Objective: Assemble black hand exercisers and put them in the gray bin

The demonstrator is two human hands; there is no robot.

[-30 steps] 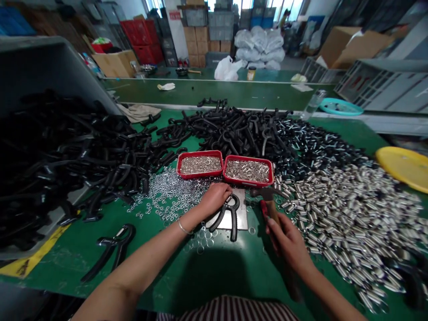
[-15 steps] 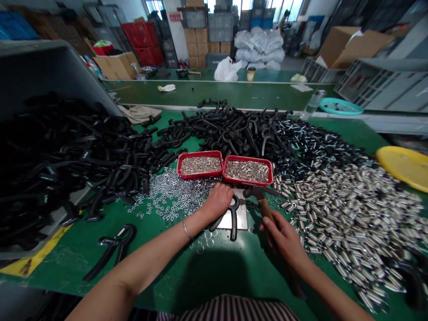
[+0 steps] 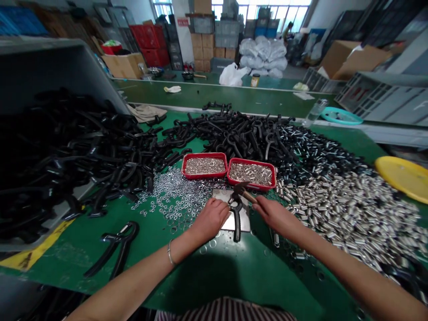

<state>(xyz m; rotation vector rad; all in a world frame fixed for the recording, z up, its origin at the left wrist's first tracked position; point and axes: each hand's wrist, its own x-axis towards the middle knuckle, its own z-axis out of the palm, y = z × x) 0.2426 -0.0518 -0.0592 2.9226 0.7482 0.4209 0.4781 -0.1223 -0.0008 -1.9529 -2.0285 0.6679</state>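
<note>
A black plastic handle piece with a ring-shaped top point(image 3: 237, 220) lies on a small metal plate point(image 3: 245, 222). My left hand point(image 3: 212, 216) is closed on the left side of this piece, over the plate's left edge. My right hand point(image 3: 269, 211) grips the wooden handle of a hammer point(image 3: 249, 196), whose head is over the top of the piece. Whether the hammer head touches it, I cannot tell. Loose thin rings lie below the plate. Another black handle piece point(image 3: 122, 240) lies on the green table at the left.
Two red trays point(image 3: 204, 176) point(image 3: 252, 185) of small metal parts stand behind the plate. Black handles are heaped behind and in a grey bin point(image 3: 85, 53) at left. Washers point(image 3: 177, 196) spread left; metal cylinders point(image 3: 351, 209) pile right, near a yellow lid point(image 3: 403, 176).
The hammer has moved left, from beside the plate to over the black piece, with my right hand behind it. My left hand has shifted slightly down and left. The view has shifted a little.
</note>
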